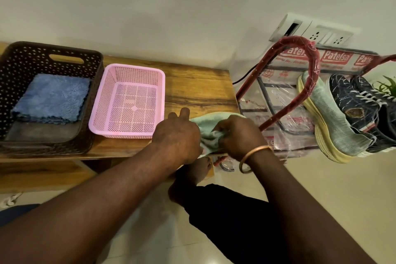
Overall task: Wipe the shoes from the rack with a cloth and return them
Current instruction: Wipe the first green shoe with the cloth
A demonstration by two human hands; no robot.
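Pale green cloth (206, 133) right of the pink plastic basket (137, 70)!
Right hand (237, 135) pinches it, left hand (177, 135)'s grip unclear; farther right, tilted sneakers (338, 118) could tumble off the red rack (313, 60) if yanked.

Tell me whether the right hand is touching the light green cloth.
Touching. Head view shows the right hand pinching the light green cloth in its curled fingers.

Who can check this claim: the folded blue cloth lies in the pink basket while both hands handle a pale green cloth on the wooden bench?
Wrong basket: the head view shows the folded blue cloth in the dark brown basket. The pale green cloth part is right.
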